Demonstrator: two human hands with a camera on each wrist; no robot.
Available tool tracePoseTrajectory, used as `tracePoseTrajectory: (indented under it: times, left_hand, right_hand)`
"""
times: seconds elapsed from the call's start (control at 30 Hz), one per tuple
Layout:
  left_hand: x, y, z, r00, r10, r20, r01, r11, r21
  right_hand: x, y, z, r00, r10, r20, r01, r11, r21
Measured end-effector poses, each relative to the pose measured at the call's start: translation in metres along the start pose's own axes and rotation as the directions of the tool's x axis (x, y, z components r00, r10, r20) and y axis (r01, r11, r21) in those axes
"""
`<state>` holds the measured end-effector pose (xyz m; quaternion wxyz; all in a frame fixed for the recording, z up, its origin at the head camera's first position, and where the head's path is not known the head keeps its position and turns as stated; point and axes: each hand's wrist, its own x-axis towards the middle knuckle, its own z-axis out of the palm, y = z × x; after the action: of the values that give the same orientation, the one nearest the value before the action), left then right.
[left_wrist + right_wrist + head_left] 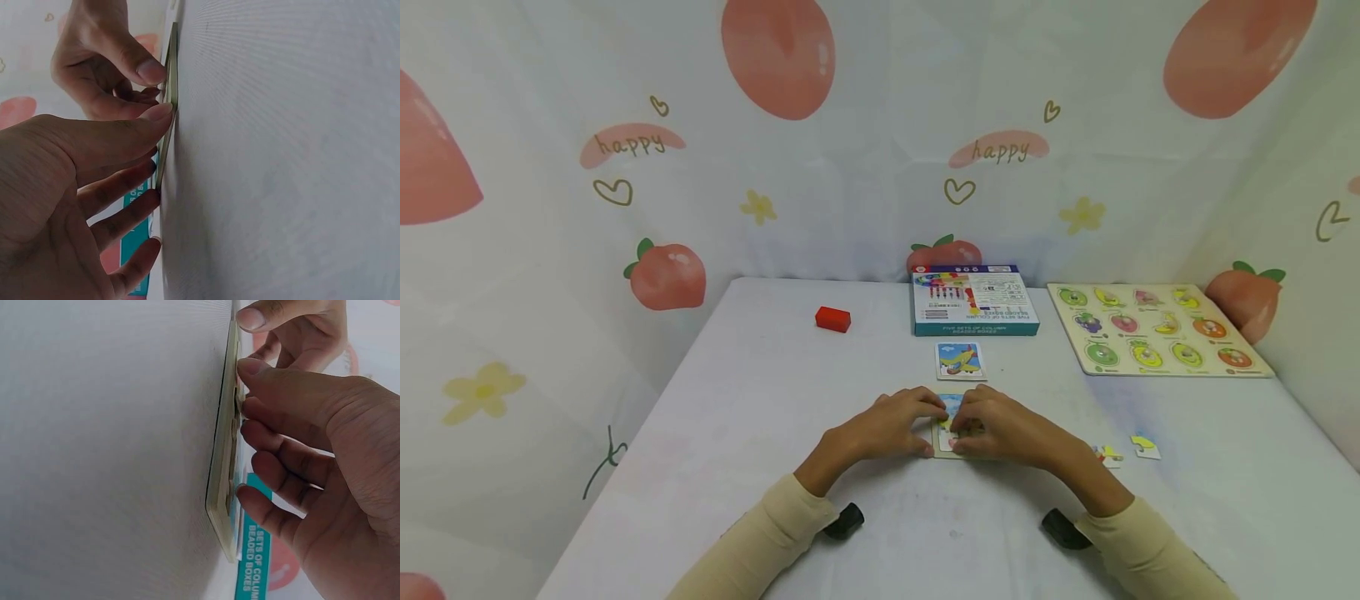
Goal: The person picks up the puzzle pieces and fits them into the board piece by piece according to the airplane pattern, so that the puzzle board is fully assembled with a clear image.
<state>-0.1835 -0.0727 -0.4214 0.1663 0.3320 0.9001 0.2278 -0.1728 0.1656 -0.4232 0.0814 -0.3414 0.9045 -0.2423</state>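
A small jigsaw board [944, 455] with a light wooden rim lies on the table between both hands. My left hand [895, 425] grips its left side, thumb at the near corner and fingertips over the top. In the left wrist view, the other fingers of that hand spread along the thin board edge. My right hand [1000, 425] is bent over the board's right part. Its thumb and forefinger pinch a puzzle piece [239, 403] that stands slightly raised from the board, while the other fingertips rest close to the surface. The right hand hides much of the picture.
Behind the board lies a card with a yellow aeroplane [960, 361]. Loose puzzle pieces [1145, 446] lie to the right, one partly behind the right forearm. Farther back are a red block [832, 319], a flat game box [976, 302] and a fruit puzzle board [1159, 368].
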Motion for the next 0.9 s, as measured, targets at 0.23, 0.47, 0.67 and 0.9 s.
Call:
tracePoseTrajectory:
  times: [0.23, 0.47, 0.67, 0.9]
  left_hand:
    - [-0.0001, -0.0003, 0.0009, 1.0, -0.003, 0.002, 0.003, 1.0, 0.002]
    - [0.0, -0.0008, 0.0009, 1.0, 0.005, 0.001, -0.005, 1.0, 0.004]
    - [0.0, -0.0007, 0.0007, 1.0, 0.013, 0.002, -0.013, 1.0, 0.0]
    - [0.0001, -0.0008, 0.0005, 1.0, 0.009, -0.013, -0.009, 1.0, -0.001]
  right_hand:
    - [-0.0012, -0.0007, -0.0004, 1.0, 0.001, 0.003, -0.001, 1.0, 0.0]
    - [-0.0012, -0.0014, -0.0007, 1.0, -0.015, -0.006, 0.015, 1.0, -0.025]
    - [-0.0027, -0.0026, -0.0006, 1.0, -0.018, -0.015, 0.017, 0.998, -0.057]
    - [-0.0033, -0.0054, 0.0002, 0.995, -0.083, -0.046, 0.075, 0.984, -0.164]
